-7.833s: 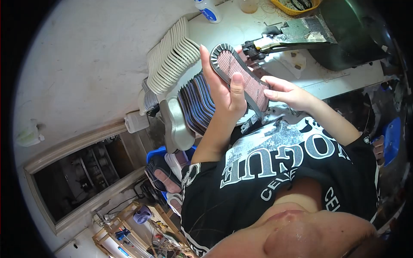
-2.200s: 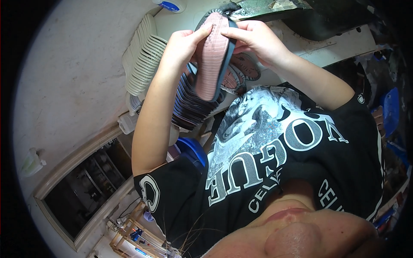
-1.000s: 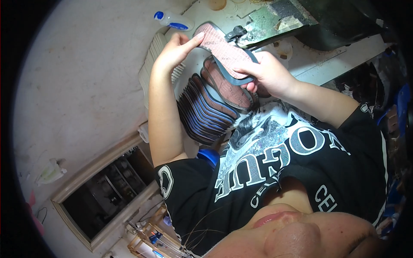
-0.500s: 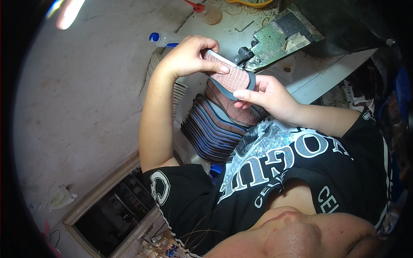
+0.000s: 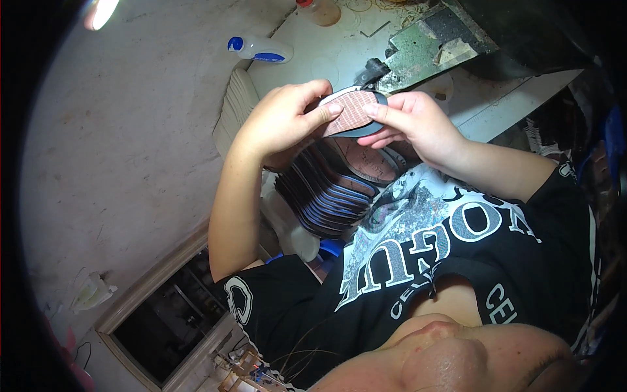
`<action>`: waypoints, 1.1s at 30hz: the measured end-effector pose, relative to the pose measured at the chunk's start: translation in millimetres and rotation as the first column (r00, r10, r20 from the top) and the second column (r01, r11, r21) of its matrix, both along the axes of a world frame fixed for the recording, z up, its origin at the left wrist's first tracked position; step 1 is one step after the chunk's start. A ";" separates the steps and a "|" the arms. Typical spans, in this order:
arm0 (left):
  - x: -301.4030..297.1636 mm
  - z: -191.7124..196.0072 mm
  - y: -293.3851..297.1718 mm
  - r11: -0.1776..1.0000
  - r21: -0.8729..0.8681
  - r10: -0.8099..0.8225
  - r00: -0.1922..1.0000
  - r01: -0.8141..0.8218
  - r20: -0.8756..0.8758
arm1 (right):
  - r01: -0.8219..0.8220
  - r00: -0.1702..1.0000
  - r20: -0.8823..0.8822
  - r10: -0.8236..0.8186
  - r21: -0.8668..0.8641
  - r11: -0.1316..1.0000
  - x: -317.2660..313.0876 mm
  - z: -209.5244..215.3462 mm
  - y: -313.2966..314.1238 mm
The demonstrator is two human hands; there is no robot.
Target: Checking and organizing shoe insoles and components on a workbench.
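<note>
Head view, looking down over the person's chest: both hands meet at about 12 o'clock of centre, up by the worktable edge. Left hand (image 5: 284,121) is curled round the left end of a pink insole (image 5: 353,112) w/ dark rim, thumb laid along its top face, fingers tucked under. Right hand (image 5: 415,121) pinches the insole's right end, thumb tip on top, other fingers behind it. So both hands are closed on the same piece, held flat-ish, slightly tilted, just above the stack.

Stack of insoles (image 5: 330,189) sits right below the hands, at roughly 6 o'clock from them, dark blue-edged layers fanned out, resting against the lap area; top piece of it shows a pale printed face. A second row of pale insoles (image 5: 236,108) stands on edge at 9 o'clock of the left hand, partly hidden by the wrist.

Table (image 5: 339,52) runs at 12 o'clock. On it: green metal machine plate (image 5: 431,46) at 1 o'clock from the hands, its black tip just beside the insole's far edge; can't tell if touching. White bottle w/ blue cap (image 5: 261,49) lies at 11 o'clock, well apart. Orange-ish jar (image 5: 320,10) at the top rim.

Open drawer or box (image 5: 173,320) at 7 o'clock, far from the hands, contents too dark to tell
</note>
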State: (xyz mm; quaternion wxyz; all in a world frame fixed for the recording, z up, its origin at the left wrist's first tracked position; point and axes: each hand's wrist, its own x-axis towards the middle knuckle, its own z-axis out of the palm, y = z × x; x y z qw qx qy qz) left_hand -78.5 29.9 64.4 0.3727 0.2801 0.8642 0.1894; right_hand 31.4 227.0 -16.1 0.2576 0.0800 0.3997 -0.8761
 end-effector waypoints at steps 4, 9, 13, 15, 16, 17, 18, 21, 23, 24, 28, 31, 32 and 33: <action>12.4 -10.5 -4.7 0.992 0.034 0.124 0.992 -0.124 0.000 | -0.004 1.000 0.020 0.003 0.009 1.000 -12.5 -3.2 -0.1; 19.2 -25.7 -11.0 0.958 0.042 0.278 0.953 -0.284 0.123 | -0.069 0.998 -0.007 0.070 0.112 0.991 -29.4 -2.9 0.2; 29.0 -31.1 -5.8 0.909 0.025 0.409 0.903 -0.416 0.133 | -0.085 0.996 -0.022 0.089 0.157 0.984 -37.5 -5.6 -0.6; 30.8 -34.9 -5.1 0.883 0.037 0.459 0.876 -0.468 0.148 | -0.075 0.996 -0.032 0.083 0.193 0.978 -39.5 -5.0 -0.5; 29.2 -35.2 -3.6 0.859 0.008 0.502 0.845 -0.512 0.183 | -0.071 0.997 -0.020 0.075 0.170 0.983 -40.8 -5.1 0.6; 29.3 -33.9 -0.7 0.832 -0.022 0.544 0.810 -0.554 0.219 | -0.076 0.997 -0.021 0.080 0.172 0.982 -41.1 -4.3 1.7; 36.2 -32.9 4.9 0.743 0.119 0.591 0.730 -0.658 0.344 | -0.060 0.997 -0.037 0.068 0.183 0.981 -41.4 -3.5 3.1; 40.4 -32.2 4.4 0.684 0.103 0.581 0.625 -0.722 0.522 | -0.076 0.994 -0.056 0.090 0.216 0.973 -40.3 -1.2 9.3; 37.9 -33.1 1.5 0.712 0.102 0.551 0.643 -0.695 0.533 | -0.084 0.989 -0.103 0.107 0.207 0.975 -40.5 -3.0 13.5; 39.1 -31.3 3.4 0.708 0.102 0.549 0.635 -0.699 0.543 | -0.095 0.987 -0.105 0.118 0.206 0.974 -41.4 -6.6 14.8; 44.4 -32.7 4.0 0.655 0.130 0.568 0.598 -0.744 0.565 | -0.131 0.982 -0.103 0.156 0.216 0.968 -41.7 -3.3 16.4; 40.4 -32.9 -2.2 0.679 0.146 0.519 0.612 -0.719 0.597 | -0.115 0.983 -0.123 0.139 0.182 0.977 -38.6 0.4 15.4; 41.7 -32.3 -0.1 0.666 0.161 0.534 0.616 -0.729 0.579 | -0.112 0.985 -0.112 0.131 0.165 0.980 -38.1 0.8 15.0; 43.2 -32.6 2.3 0.667 0.160 0.530 0.614 -0.728 0.585 | -0.107 0.987 -0.102 0.123 0.149 0.983 -37.6 1.0 15.4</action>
